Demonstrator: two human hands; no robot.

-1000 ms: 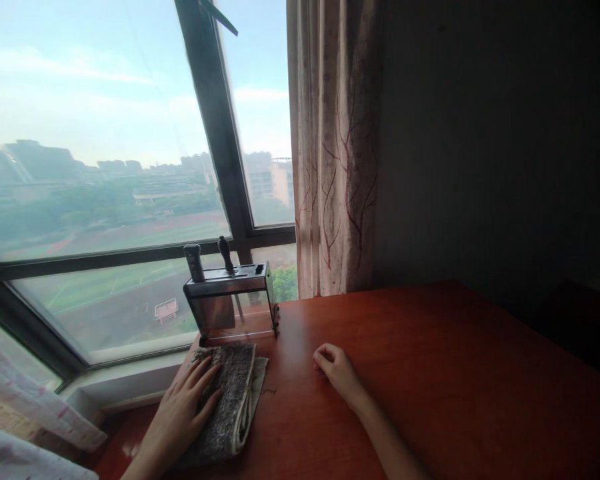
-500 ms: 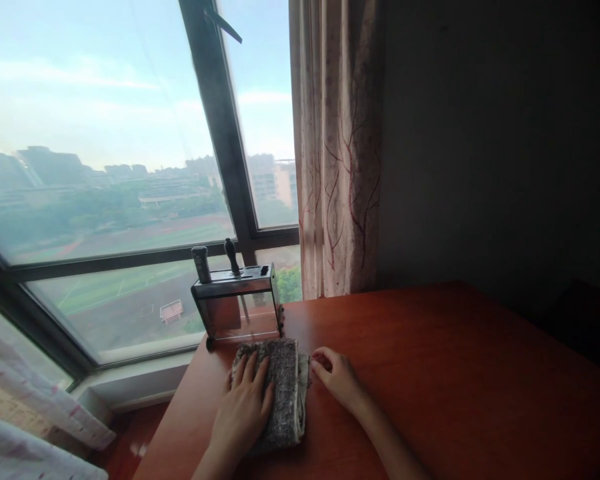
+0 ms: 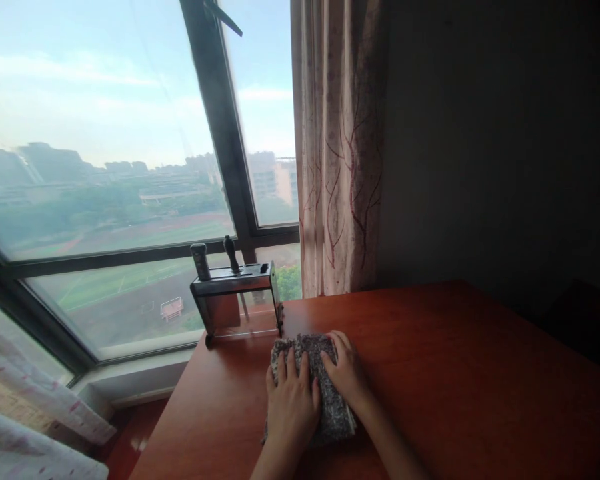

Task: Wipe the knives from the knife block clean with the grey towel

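Two bare hands on my head feed, both on one folded grey cloth (image 3: 333, 412). Left hand (image 3: 293, 403): palm down, wide open, fingers spread and pointing at the table's far edge, thumb out to the right; I read it as resting on the cloth, not grasping. Right hand (image 3: 349, 373): half open, fingers bent gently over the cloth's far right corner, thumb apart from them on top. Can't tell from here whether it's pinching that corner or just touching. Cloth lies flat on the red-brown table (image 3: 455, 380), right of the table's left edge and in from the far edge, pale layers peeking out at its near right corner. I've got a clear-sided knife holder (image 3: 233, 283) upright at the table's far left corner, two black handles (image 3: 200, 261) sticking up, just beyond the cloth and left of it; neither hand touches it. Patterned curtain (image 3: 335, 153) hangs behind the far edge, window frame (image 3: 225, 127) left of that.
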